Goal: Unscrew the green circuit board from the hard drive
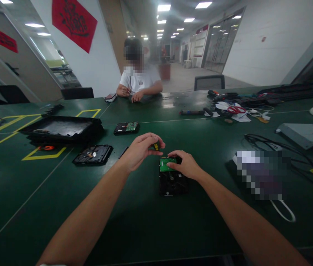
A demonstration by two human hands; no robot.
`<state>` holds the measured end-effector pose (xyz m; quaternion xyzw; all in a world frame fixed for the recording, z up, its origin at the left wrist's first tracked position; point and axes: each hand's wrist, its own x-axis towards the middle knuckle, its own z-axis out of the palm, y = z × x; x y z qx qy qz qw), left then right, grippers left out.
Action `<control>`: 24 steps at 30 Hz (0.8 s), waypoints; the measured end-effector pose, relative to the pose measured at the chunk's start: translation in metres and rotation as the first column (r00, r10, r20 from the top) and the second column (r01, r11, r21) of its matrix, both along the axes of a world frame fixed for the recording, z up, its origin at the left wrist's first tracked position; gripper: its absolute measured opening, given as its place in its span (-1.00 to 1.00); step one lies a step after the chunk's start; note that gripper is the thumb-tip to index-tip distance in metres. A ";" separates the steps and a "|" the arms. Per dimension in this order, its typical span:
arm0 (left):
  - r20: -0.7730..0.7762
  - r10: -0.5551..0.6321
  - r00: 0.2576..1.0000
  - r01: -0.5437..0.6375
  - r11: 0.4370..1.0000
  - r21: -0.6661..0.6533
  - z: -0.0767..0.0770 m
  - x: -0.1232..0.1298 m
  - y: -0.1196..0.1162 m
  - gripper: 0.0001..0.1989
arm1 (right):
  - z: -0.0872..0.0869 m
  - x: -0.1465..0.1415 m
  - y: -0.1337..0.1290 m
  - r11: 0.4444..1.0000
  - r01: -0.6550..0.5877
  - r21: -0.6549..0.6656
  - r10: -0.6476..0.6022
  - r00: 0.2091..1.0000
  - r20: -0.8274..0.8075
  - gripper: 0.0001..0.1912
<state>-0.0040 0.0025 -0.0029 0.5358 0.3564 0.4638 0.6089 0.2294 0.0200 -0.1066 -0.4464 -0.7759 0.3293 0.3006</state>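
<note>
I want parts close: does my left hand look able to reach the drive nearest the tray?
Probably yes: only a small dark piece lies between drive and left hand, which holds a tool.

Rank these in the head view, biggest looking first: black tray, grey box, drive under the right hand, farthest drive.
Black tray
Grey box, partly cut off
Drive under the right hand, partly covered
Farthest drive

One drive [173,184] lies on the table [134,225] before me. To its left is a second drive [93,154], the tray [65,127] beyond that, and a third drive [126,128] right of the tray. To my right are cables [292,147], a box [306,135] behind them. Across sits a person [142,82].
</note>
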 end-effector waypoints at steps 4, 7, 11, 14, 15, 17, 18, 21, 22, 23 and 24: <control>0.001 0.031 1.000 -0.031 1.000 -0.006 0.000 0.000 0.000 -0.78 | -0.001 0.000 0.000 1.000 0.007 -0.003 -0.007 1.000 -0.002 -0.63; 0.002 0.036 0.999 -0.036 0.999 -0.008 0.002 0.000 0.000 -0.78 | 0.000 0.000 0.000 1.000 0.009 -0.007 -0.009 1.000 0.002 -0.63; 0.016 0.044 0.999 -0.044 0.999 -0.010 0.003 0.001 -0.001 -0.79 | 0.000 0.000 0.000 1.000 0.006 -0.002 -0.006 1.000 0.001 -0.63; 0.019 0.056 0.998 -0.055 0.998 -0.018 0.003 0.001 -0.001 -0.79 | -0.002 0.000 0.001 1.000 0.011 0.009 -0.011 1.000 0.009 -0.63; 0.020 0.056 0.998 -0.056 0.998 -0.019 0.003 0.001 -0.001 -0.79 | -0.002 0.000 0.001 1.000 0.013 0.009 -0.013 1.000 0.010 -0.62; 0.024 0.055 0.998 -0.054 0.998 -0.020 0.003 0.000 -0.001 -0.77 | -0.002 -0.001 0.001 1.000 0.019 0.007 -0.019 1.000 0.001 -0.62; 0.027 0.055 0.998 -0.054 0.998 -0.021 0.003 0.000 0.000 -0.77 | -0.002 -0.001 0.001 1.000 0.019 0.004 -0.019 1.000 -0.003 -0.62; 0.045 0.068 0.997 -0.067 0.998 -0.017 0.003 -0.002 0.001 -0.76 | -0.001 -0.001 0.000 1.000 0.016 -0.002 -0.016 1.000 -0.005 -0.63; 0.052 0.075 0.996 -0.074 0.997 -0.014 0.004 -0.003 0.001 -0.76 | 0.000 -0.001 0.000 1.000 0.017 -0.003 -0.017 1.000 -0.002 -0.64; 0.058 0.082 0.995 -0.081 0.997 -0.009 0.005 -0.004 0.001 -0.76 | 0.000 -0.001 0.000 1.000 0.018 -0.002 -0.018 1.000 0.001 -0.64; 0.065 0.088 0.994 -0.088 0.996 -0.005 0.005 -0.005 0.001 -0.77 | 0.000 -0.001 0.000 1.000 0.021 -0.002 -0.021 1.000 0.002 -0.65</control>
